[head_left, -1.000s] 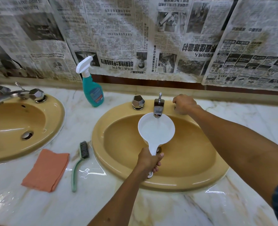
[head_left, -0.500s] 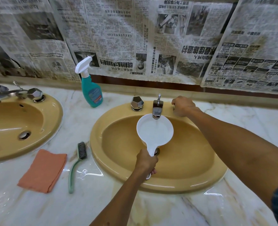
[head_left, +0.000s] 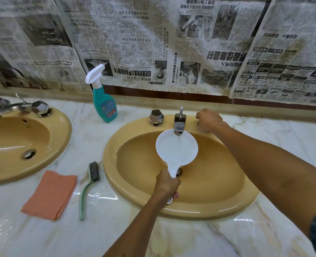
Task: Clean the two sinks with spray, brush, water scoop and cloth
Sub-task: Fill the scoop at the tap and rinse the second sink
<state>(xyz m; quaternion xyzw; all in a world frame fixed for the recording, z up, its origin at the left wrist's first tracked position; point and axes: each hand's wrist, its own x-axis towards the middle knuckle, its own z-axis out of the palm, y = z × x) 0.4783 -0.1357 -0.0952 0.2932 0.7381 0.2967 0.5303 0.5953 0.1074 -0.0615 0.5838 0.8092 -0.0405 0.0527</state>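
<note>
My left hand [head_left: 167, 183] grips the handle of a white water scoop [head_left: 176, 152], whose bowl sits under the spout of the tap [head_left: 179, 125] over the right tan sink [head_left: 205, 206]. Water runs from the spout into the scoop. My right hand [head_left: 208, 120] is curled over the right tap knob, which it hides. The teal spray bottle [head_left: 104, 103] stands upright between the sinks. A green-handled brush [head_left: 90, 186] and an orange cloth [head_left: 50, 193] lie on the counter left of the right sink. The left tan sink [head_left: 60, 138] is partly in view.
The marble counter [head_left: 283, 143] shows wet patches near the brush. A faceted metal knob [head_left: 156, 117] sits left of the spout. The left sink has its own tap and knobs [head_left: 18, 107]. Newspaper [head_left: 153, 43] covers the wall behind.
Both hands keep their grips on the scoop handle and the tap knob. Only the camera view has drifted slightly.
</note>
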